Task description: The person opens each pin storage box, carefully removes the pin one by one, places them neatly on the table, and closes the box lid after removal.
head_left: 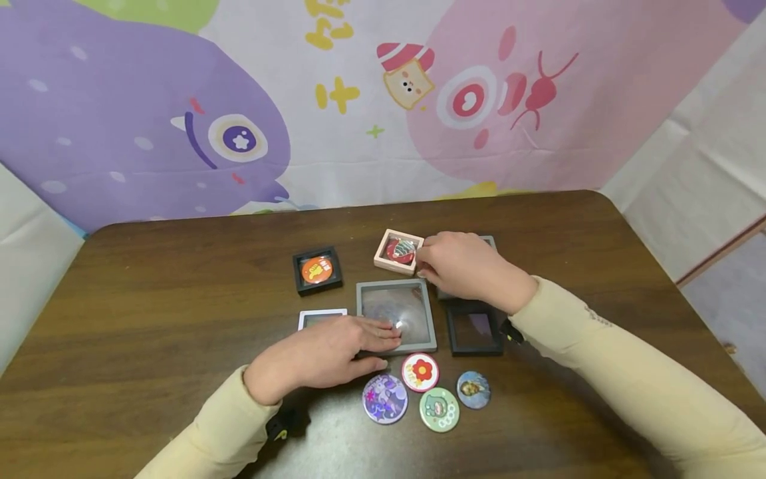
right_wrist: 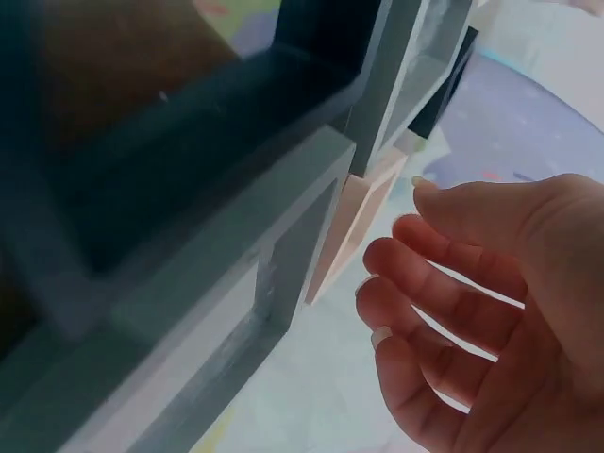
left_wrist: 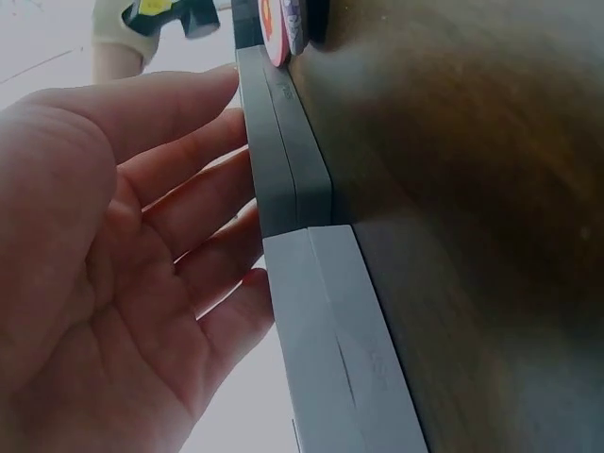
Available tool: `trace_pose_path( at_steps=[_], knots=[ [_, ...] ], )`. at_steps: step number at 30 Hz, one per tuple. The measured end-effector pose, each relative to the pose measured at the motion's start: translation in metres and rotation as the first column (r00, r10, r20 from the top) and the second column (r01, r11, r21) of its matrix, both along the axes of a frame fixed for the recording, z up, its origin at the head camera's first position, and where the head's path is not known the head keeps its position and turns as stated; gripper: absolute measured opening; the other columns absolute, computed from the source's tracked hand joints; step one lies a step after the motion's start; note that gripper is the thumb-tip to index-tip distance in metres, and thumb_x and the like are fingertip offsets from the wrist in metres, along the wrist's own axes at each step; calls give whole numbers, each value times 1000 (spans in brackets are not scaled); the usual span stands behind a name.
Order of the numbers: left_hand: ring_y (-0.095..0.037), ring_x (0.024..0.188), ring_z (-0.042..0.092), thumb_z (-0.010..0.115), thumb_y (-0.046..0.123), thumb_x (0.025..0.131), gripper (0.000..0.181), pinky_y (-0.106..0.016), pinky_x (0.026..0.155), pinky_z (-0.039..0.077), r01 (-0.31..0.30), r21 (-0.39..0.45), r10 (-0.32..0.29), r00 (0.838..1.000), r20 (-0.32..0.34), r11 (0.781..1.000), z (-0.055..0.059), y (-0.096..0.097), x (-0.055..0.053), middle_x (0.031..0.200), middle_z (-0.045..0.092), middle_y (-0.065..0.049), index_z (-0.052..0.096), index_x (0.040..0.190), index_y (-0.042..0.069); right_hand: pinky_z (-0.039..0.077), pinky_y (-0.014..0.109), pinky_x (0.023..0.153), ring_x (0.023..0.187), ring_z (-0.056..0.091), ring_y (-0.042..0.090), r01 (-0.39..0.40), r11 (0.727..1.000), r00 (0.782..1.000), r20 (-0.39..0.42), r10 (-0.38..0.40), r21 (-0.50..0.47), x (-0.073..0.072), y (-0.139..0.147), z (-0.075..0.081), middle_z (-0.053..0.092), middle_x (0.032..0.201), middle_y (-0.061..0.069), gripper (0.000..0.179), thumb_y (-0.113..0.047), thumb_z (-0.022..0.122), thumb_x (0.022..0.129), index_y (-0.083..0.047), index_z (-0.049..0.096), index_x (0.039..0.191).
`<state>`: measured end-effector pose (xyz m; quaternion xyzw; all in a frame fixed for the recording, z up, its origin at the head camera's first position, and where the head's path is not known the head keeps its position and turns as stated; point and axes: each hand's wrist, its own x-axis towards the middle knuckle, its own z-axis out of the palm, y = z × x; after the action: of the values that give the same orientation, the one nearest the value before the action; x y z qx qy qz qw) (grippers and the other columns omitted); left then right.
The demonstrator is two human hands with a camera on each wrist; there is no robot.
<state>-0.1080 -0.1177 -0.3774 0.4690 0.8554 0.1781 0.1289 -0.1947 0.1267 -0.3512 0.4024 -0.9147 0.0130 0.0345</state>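
Note:
In the head view my left hand [head_left: 332, 349] lies palm-down with fairly straight fingers over the front of a large grey display frame [head_left: 361, 303] with a clear window. A white frame [head_left: 323, 313] is partly hidden behind it. My right hand [head_left: 463, 266] is beside the right edge of a small pale pink frame [head_left: 389, 266] that holds a red badge with a green tree [head_left: 401, 250]. In the right wrist view its fingers [right_wrist: 444, 293] are loosely bent, with nothing between them and the thumb. Whether they touch the pink frame I cannot tell.
A black frame [head_left: 299, 283] with an orange badge [head_left: 317, 269] stands at the back left. Another black frame [head_left: 475, 349] and a partly hidden grey frame [head_left: 489, 241] are at the right. Several round badges, including a purple one [head_left: 385, 399], lie at the front of the brown table [head_left: 179, 299].

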Motion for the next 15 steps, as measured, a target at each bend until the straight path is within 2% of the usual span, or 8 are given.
trace_pose_path(
  at_steps=[7,15],
  knots=[
    [-15,134,48,62,24,100,39,-36,111,37,18,-1,-18,1000,16,1000,0,0,-2,139,58,-1,62,135,8,57,41,69,81,65,20,24,998,999,29,-25,51,-16,-18,-8,67,89,4,12,-21,69,94,-11,75,96],
    [-16,134,48,62,24,100,39,-36,111,37,24,0,-24,999,23,1000,0,-2,-3,140,57,-2,62,135,8,57,39,68,78,65,17,7,999,998,61,-10,45,-22,-25,-14,67,86,0,13,-28,75,91,-16,76,93]
  ],
)
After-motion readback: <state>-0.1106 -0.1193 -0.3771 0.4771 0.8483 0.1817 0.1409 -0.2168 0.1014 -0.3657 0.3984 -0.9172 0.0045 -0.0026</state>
